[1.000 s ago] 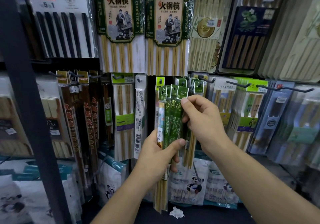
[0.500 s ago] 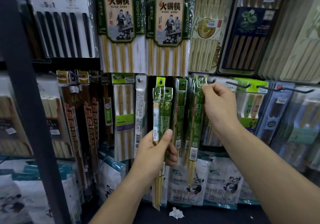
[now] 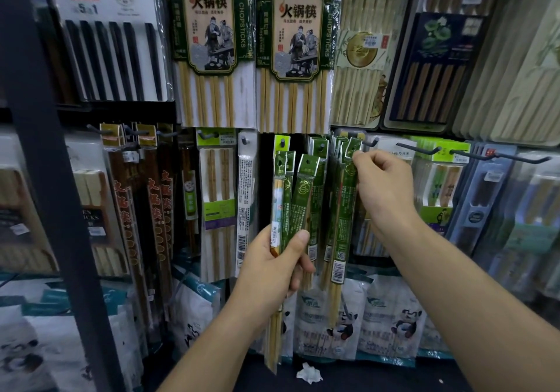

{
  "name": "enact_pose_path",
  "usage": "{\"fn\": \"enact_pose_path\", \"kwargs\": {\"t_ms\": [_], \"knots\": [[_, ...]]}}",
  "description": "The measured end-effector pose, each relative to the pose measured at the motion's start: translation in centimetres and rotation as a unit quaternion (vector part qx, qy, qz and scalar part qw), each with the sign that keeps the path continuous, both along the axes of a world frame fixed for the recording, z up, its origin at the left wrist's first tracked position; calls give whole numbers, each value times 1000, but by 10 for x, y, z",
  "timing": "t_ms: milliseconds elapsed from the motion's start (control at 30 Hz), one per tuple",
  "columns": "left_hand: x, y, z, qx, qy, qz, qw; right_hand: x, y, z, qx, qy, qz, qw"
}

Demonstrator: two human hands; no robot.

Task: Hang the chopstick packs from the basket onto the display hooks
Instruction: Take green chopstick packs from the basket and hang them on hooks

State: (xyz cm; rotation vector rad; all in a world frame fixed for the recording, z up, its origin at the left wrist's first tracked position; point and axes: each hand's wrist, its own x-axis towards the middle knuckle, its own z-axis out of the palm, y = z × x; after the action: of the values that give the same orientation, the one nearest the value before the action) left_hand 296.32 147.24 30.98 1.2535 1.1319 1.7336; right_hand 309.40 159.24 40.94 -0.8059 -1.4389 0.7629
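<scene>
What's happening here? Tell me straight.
A person is stocking a shop's chopstick display. The left hand grips a bundle of green chopstick packs upright. The right hand pinches the top of a single green pack at a display hook; whether its hole is on the hook yet cannot be told.

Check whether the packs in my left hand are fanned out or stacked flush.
Fanned out: the left hand grips the packs low down, and their green header tops splay apart above it.
</scene>
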Motion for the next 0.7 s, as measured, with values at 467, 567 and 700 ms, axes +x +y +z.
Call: {"fn": "enact_pose_path", "kwargs": {"t_ms": [467, 567, 700], "knots": [[1, -3, 3, -13, -45, -4, 999, -1, 7, -5, 19, -32, -44, 998], [2, -5, 6, -20, -77, -9, 997, 0, 7, -10, 10, -31, -56, 998], [1, -1, 3, -19, -53, -7, 998, 1, -6, -16, 26, -4, -48, 998]]}}
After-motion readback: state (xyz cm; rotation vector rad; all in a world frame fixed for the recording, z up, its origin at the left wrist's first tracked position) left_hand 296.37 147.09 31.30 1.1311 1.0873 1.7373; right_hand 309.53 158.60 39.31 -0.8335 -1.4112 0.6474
